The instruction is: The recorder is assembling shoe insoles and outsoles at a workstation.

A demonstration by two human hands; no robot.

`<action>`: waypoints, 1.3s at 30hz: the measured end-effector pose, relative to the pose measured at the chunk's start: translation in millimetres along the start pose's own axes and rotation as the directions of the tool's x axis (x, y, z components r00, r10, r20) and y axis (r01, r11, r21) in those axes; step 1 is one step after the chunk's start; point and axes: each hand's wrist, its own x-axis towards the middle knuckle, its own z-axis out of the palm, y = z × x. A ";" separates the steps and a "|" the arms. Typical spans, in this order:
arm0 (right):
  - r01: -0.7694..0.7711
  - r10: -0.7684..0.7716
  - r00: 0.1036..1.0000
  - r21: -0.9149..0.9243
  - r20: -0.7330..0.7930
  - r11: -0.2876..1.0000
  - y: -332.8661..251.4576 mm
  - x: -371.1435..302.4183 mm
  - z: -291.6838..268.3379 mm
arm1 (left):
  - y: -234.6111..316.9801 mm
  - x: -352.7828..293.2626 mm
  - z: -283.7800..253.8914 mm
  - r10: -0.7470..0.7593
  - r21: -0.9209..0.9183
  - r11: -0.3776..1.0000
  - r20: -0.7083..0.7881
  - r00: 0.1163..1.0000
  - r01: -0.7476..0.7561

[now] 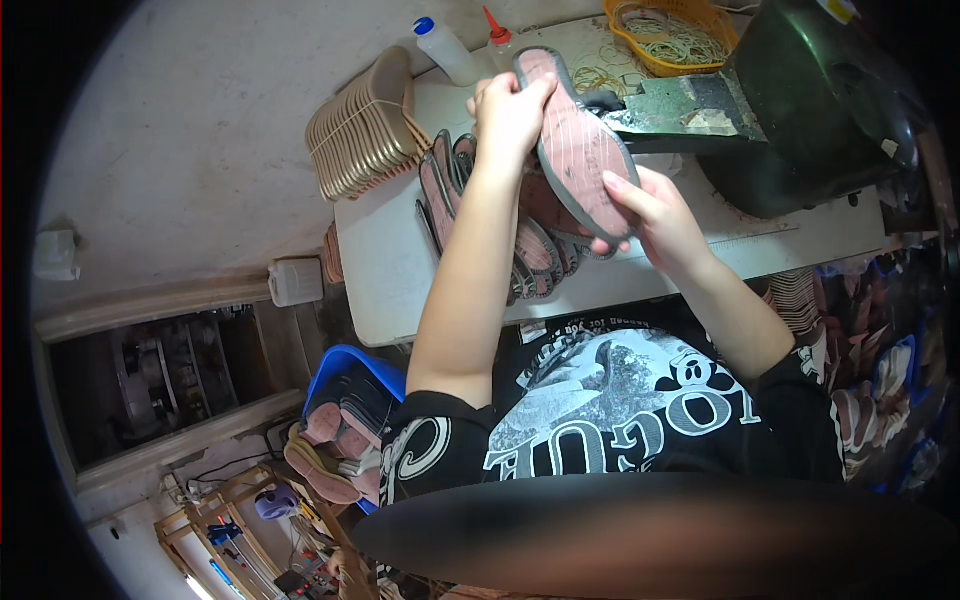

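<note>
A pink shoe sole (583,150) with a dark grey rim is held up over the white table, pale lines running along its face. My left hand (508,115) is closed on its upper, narrower part, thumb on the pink face. My right hand (662,218) pinches the lower, wider end, with the thumb on top and the fingers mostly hidden underneath. More pink soles with dark rims (540,250) lie in a loose pile below my hands, partly covered by the held sole and my left forearm. Just right of the held sole is the flat arm of a green machine (690,108).
A string-tied stack of beige soles (365,130) stands at the table's far left. Behind are a blue-capped bottle (445,50), a red-tipped bottle (500,40) and a yellow basket (660,65) of pale bands. A blue bin (350,362) holds more soles at lower left.
</note>
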 end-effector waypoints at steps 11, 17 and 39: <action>0.370 -0.291 0.929 -0.596 0.228 0.713 36.6 -36.7 55.7 | -16.5 -101.5 -66.9 0.144 -0.846 0.533 0.107 0.984 0.014; 0.406 -0.283 0.914 -0.694 0.292 0.595 42.5 -41.1 75.4 | -76.8 -137.8 -109.2 0.045 -0.721 0.691 -0.034 0.998 -0.056; 0.164 -0.168 0.979 -0.925 0.111 0.342 83.4 51.9 106.7 | -189.4 -176.8 -65.4 0.028 -0.122 0.990 -0.314 0.949 -0.070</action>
